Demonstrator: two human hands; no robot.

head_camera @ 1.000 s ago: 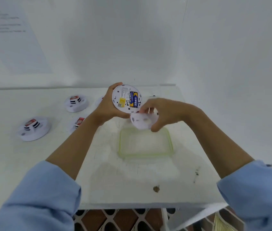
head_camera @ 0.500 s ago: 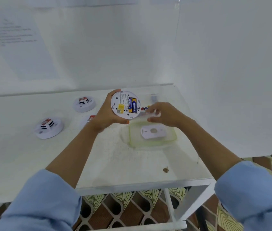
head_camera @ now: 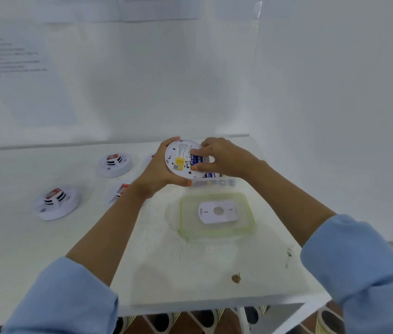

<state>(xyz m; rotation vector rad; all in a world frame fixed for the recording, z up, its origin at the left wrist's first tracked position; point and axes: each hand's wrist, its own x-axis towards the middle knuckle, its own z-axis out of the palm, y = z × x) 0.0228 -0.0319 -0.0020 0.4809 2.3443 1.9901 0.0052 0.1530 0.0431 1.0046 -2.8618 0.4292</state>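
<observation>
My left hand (head_camera: 157,171) grips a round white smoke detector (head_camera: 178,160) above the table, its back side with a yellow sticker turned toward me. My right hand (head_camera: 224,156) reaches onto that back side, and its thumb and fingers pinch the blue battery (head_camera: 196,160) seated there. Below, a white oval mounting plate (head_camera: 218,211) lies flat inside a clear container lid with a green rim (head_camera: 248,210).
Two more smoke detectors (head_camera: 57,203) (head_camera: 114,163) stand on the white table at left, and a third (head_camera: 119,191) is half hidden behind my left forearm. A clear box with batteries (head_camera: 217,180) sits behind the lid. A small brown scrap (head_camera: 236,277) lies near the table's front edge (head_camera: 214,304).
My right hand let the white mounting plate drop into the green-rimmed lid, then rose to the detector's back and took hold of the battery. The left hand kept holding the detector.
</observation>
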